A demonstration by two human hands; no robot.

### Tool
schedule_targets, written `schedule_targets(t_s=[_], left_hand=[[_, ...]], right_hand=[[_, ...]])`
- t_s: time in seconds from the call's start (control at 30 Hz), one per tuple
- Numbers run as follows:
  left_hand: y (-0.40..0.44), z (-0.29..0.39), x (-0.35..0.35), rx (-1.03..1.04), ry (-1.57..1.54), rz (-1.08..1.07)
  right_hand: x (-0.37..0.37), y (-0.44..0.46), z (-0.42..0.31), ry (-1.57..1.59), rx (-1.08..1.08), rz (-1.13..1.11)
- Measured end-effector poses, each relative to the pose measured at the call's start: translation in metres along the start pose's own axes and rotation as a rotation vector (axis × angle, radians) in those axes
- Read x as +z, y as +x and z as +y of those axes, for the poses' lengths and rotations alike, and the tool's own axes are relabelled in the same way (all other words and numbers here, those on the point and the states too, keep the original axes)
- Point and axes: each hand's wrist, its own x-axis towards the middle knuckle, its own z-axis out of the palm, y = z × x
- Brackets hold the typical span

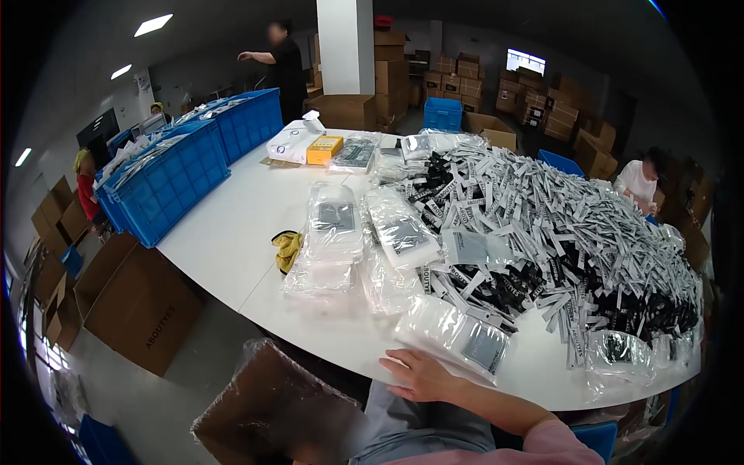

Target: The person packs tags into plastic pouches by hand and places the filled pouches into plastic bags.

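Note:
My right hand (419, 374) rests at the near table edge with its fingers spread, holding nothing. Just beyond it lies a stack of clear plastic bags (434, 329) with a grey printed label. A blurred, skin-toned shape at the bottom edge, over the open cardboard box, may be my left hand (308, 452); its fingers cannot be made out. More clear bag stacks (333, 232) lie farther up the table, beside a yellow-and-black glove (287, 251). To the right spreads a large heap of small grey and black printed strips (535, 225), with several bags on and around it.
The white table (225, 240) carries blue crates (174, 182) at left and a yellow box (324, 149) at the back. Below its edge stand a plastic-lined cardboard box (256, 395) and a large carton (139, 310). Other people are at the back and both sides.

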Motion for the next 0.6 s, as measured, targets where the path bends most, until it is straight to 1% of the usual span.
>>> schedule_targets(t_s=[0.07,0.2,0.5,0.6], left_hand=[[0.000,0.003,0.000,0.003,0.021,-0.011],[0.001,0.005,-0.001,0.000,0.059,-0.037],[0.007,0.004,0.005,0.002,0.109,-0.098],[0.014,0.000,0.005,-0.016,0.092,-0.148]], right_hand=[[0.017,-0.008,0.009,-0.007,0.013,-0.016],[0.024,-0.010,0.013,-0.012,0.047,-0.046],[0.022,-0.009,0.011,0.003,0.062,-0.043],[0.021,-0.008,0.010,0.006,0.065,-0.028]])
